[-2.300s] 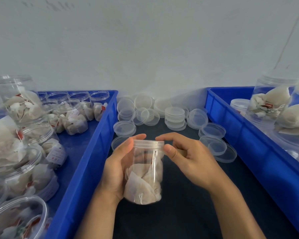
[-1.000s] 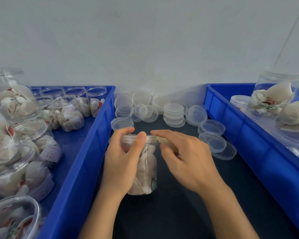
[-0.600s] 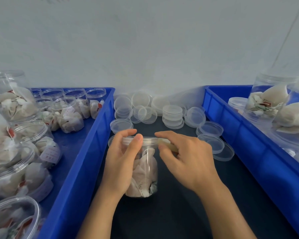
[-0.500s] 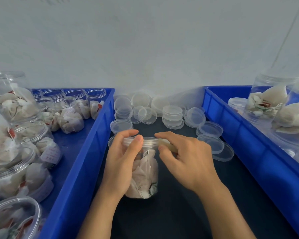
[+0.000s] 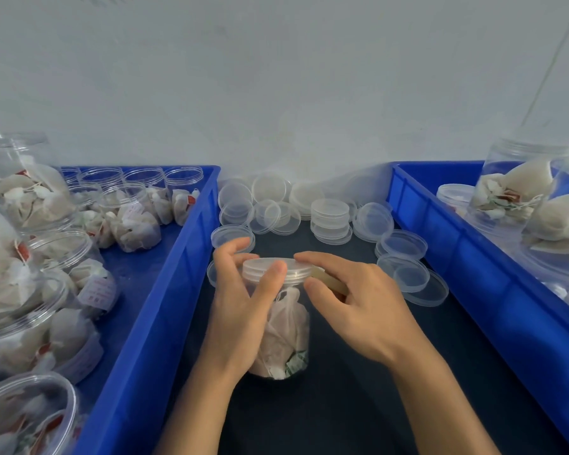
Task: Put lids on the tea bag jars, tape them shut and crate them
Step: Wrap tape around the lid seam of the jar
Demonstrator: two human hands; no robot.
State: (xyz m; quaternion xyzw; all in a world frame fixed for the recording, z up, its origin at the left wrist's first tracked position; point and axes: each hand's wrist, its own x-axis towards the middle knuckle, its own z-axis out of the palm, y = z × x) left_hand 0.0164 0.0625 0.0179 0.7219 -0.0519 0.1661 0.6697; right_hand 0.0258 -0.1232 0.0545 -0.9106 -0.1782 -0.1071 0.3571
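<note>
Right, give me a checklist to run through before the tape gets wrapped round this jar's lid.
1. Lid seated on the jar: ok, it sits flat on the mouth.
2. Jar upright on the dark mat: ok.
3. Left hand steadying it: ok, fingers and thumb curl round the neck.
4. Tape in the right hand: ok, a yellowish strip pinched beside the lid rim.
5. Tape end stuck to the rim: cannot tell, the fingers hide it.
6. Room in the right crate for the jar: cannot tell, only partly in view.
</note>
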